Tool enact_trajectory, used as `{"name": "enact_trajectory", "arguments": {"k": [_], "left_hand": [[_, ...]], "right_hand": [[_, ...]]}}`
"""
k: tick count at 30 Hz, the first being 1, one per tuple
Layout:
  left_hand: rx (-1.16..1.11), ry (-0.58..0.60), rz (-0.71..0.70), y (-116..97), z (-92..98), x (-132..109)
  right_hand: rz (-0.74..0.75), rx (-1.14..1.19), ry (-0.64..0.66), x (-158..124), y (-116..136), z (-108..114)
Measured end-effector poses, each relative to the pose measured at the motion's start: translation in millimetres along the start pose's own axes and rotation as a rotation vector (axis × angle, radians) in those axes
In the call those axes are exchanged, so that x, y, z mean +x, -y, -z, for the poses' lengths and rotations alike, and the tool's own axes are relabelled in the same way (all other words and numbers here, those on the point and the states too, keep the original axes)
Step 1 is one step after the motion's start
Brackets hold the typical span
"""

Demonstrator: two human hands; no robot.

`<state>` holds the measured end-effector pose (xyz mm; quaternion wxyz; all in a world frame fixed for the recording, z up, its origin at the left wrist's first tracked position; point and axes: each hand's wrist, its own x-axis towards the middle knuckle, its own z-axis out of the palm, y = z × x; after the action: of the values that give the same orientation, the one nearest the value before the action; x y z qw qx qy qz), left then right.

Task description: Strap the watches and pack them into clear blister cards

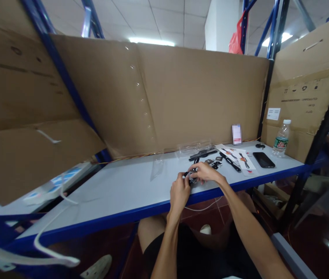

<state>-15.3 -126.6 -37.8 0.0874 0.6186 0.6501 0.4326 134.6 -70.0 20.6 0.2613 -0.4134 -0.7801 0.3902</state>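
Near the table's front edge, my left hand and my right hand meet around a small dark and grey object. The fingers of both hands are bent onto it and partly cover it, so its shape is unclear. Just beyond my right hand lie several small black and metallic parts. Long black pieces rest behind them. To the right is a black elongated tool, beside printed cards that show a similar black item.
Clear plastic packaging lies at the back, and a transparent bag is left of my hands. A black phone, a bottle and an upright lit phone stand or lie at right. Cardboard walls enclose the table.
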Motion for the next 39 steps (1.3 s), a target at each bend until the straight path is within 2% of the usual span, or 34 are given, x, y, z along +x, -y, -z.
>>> {"name": "enact_trajectory", "arguments": {"k": [5, 13, 17, 20, 23, 25, 27, 30, 34, 39], "left_hand": [[-0.066, 0.036, 0.032, -2, 1.4, 2], [-0.075, 0.113, 0.033, -7, 7.4, 4], [-0.037, 0.122, 0.037, -10, 8.4, 3], [-0.052, 0.114, 0.033, -12, 8.1, 3], [-0.108, 0.079, 0.034, -13, 7.1, 3], [-0.108, 0.049, 0.034, -14, 6.3, 3], [-0.097, 0.036, 0.03, -15, 5.9, 3], [-0.091, 0.048, 0.069, -17, 6.2, 3], [-0.105, 0.055, 0.119, -18, 7.2, 3], [-0.265, 0.008, 0.124, -14, 4.7, 5]], "right_hand": [[0.006, 0.016, 0.029, -3, 6, 3], [-0.001, 0.213, 0.102, 3, -5, 9], [0.013, 0.22, 0.102, -1, -8, 7], [0.054, 0.301, 0.036, -5, -10, 1], [0.082, 0.527, -0.099, -6, -13, 5], [0.078, 0.657, -0.248, -6, -18, 17], [0.042, 0.686, -0.423, -8, -27, 36], [-0.088, 0.507, -0.59, -10, -45, 65], [-0.291, 0.27, -0.611, -5, -64, 80], [-0.347, 0.207, -0.611, 7, -69, 77]]}}
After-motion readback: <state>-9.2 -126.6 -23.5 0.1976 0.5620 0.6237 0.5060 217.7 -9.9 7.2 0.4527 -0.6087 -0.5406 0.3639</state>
